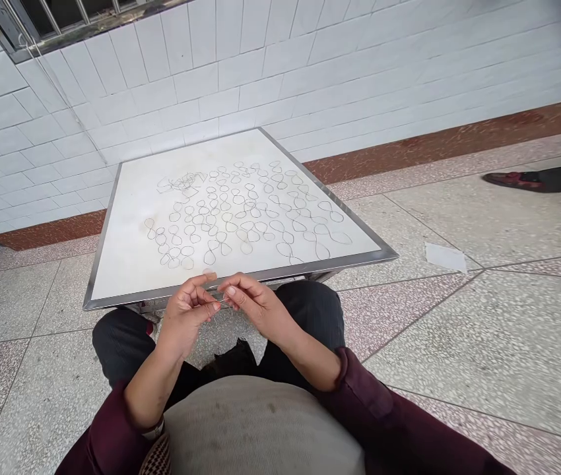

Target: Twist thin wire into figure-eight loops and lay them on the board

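Above my lap, just in front of the table's near edge, my left hand pinches a thin wire between thumb and fingertips. My right hand grips the same wire from the other side, its thumb and index finger closed close to the left fingertips. Faint curved bits of the wire hang below the fingers; their exact shape is too fine to make out. On the white tabletop lie many thin wire figure-eight loops, spread in rough rows. Farther back is a tangled heap of wire.
A metal rim edges the table, which stands by a white tiled wall. My knees are at its near side. A white paper piece lies on the speckled floor to the right. Beyond it, another person's shoe shows.
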The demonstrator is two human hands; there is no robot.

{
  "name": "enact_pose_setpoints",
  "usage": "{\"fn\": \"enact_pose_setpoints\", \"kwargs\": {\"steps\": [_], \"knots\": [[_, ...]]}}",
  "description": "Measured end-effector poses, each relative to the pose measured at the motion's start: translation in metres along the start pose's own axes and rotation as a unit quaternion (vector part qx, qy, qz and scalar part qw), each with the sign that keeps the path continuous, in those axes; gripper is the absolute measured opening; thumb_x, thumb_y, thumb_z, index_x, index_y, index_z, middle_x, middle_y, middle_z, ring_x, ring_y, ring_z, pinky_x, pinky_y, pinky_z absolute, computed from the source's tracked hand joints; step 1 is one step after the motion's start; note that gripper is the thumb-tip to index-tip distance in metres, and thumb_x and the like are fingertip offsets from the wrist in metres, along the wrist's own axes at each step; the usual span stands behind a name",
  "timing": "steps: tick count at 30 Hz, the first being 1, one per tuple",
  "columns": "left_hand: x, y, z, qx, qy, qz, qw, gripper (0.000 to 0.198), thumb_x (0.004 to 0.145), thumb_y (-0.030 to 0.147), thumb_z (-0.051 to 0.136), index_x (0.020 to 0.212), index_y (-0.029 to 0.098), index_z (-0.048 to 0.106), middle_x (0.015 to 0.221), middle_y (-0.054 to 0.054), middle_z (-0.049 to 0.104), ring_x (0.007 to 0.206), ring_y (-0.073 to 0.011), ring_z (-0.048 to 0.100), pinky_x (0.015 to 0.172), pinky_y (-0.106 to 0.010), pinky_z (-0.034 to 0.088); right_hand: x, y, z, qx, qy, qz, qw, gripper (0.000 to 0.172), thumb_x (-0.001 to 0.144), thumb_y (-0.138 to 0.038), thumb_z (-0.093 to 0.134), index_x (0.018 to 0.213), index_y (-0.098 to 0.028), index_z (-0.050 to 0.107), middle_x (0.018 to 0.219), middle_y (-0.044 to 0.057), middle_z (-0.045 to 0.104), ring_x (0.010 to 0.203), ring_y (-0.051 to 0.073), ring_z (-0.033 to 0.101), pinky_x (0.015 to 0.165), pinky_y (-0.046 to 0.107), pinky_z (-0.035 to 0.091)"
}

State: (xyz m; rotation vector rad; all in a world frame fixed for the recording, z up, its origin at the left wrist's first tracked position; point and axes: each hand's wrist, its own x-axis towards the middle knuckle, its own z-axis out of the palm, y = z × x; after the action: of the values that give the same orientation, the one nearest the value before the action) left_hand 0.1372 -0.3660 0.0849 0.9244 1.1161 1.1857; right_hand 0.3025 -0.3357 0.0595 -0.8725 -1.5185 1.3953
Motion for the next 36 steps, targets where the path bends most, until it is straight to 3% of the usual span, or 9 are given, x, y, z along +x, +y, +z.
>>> {"fn": "enact_pose_setpoints", "kwargs": {"steps": [5,10,16,22,26,29,32,36], "knots": [[-0.001,0.000,-0.003,0.065,-0.031,-0.012,0.997,0.050,0.068,0.015,0.078,0.116,0.023,0.068,0.069,0.004,0.057,0.065,-0.0115,0.054,0.066,-0.026,0.042,0.003,-0.008,-0.011,-0.034,-0.061,0.001,0.998,0.030,0.094,-0.046,0.056,0.085,-0.021,0.068,0.074,0.000,0.061,0.065,0.013,0.050,0.062,0.027,0.041],[0.000,-0.004,-0.003,0.070,-0.053,-0.028,0.996,0.049,0.066,0.013,0.077,0.114,0.023,0.070,0.066,0.004,0.055,0.063,-0.0120,0.051,0.065,-0.028,0.041,0.002,-0.001,-0.013,0.065,-0.106,0.074,0.990,0.032,0.091,-0.048,0.060,0.085,-0.019,0.070,0.065,-0.002,0.055,0.061,0.011,0.047,0.057,0.024,0.036],[0.000,-0.009,-0.001,0.082,-0.065,-0.018,0.994,0.051,0.068,0.012,0.074,0.117,0.025,0.068,0.066,0.005,0.054,0.062,-0.0124,0.050,0.065,-0.029,0.040,0.000,0.010,0.001,0.266,-0.052,0.157,0.950,0.033,0.084,-0.050,0.069,0.080,-0.017,0.069,0.057,-0.006,0.044,0.050,0.007,0.029,0.048,0.022,0.021],[0.002,-0.019,0.002,0.092,-0.057,-0.016,0.994,0.064,0.067,0.012,0.074,0.129,0.026,0.061,0.068,0.006,0.053,0.060,-0.0105,0.046,0.064,-0.028,0.039,0.002,0.019,0.011,0.316,0.011,0.189,0.930,0.034,0.076,-0.049,0.077,0.079,-0.017,0.070,0.056,-0.007,0.040,0.047,0.006,0.019,0.043,0.023,0.016],[0.001,-0.018,0.007,0.083,-0.043,-0.028,0.995,0.071,0.066,0.012,0.073,0.134,0.023,0.056,0.067,0.006,0.052,0.060,-0.0101,0.046,0.063,-0.027,0.039,0.004,0.025,0.010,0.306,0.032,0.192,0.932,0.036,0.074,-0.051,0.078,0.076,-0.016,0.069,0.057,-0.007,0.044,0.047,0.006,0.025,0.042,0.020,0.022],[0.000,-0.012,0.007,0.064,-0.035,-0.044,0.996,0.084,0.066,0.014,0.074,0.144,0.020,0.044,0.069,0.006,0.053,0.061,-0.0104,0.048,0.062,-0.027,0.040,0.002,0.024,0.006,0.313,0.018,0.183,0.932,0.036,0.079,-0.053,0.074,0.081,-0.018,0.070,0.066,-0.003,0.051,0.055,0.008,0.040,0.047,0.018,0.035],[-0.002,-0.008,0.005,0.024,-0.041,-0.062,0.997,0.099,0.064,0.016,0.078,0.151,0.019,0.031,0.069,0.006,0.056,0.061,-0.0110,0.050,0.061,-0.027,0.041,0.000,0.024,0.000,0.315,-0.046,0.158,0.935,0.041,0.083,-0.058,0.068,0.100,-0.021,0.072,0.085,0.002,0.060,0.067,0.011,0.048,0.060,0.022,0.048],[-0.003,-0.005,0.005,-0.010,-0.051,-0.101,0.994,0.105,0.060,0.016,0.082,0.151,0.018,0.030,0.064,0.006,0.057,0.059,-0.0114,0.051,0.058,-0.026,0.041,0.000,0.034,-0.006,0.320,-0.138,0.119,0.930,0.055,0.083,-0.063,0.064,0.120,-0.023,0.067,0.090,0.002,0.063,0.057,0.007,0.039,0.064,0.025,0.049]]}}
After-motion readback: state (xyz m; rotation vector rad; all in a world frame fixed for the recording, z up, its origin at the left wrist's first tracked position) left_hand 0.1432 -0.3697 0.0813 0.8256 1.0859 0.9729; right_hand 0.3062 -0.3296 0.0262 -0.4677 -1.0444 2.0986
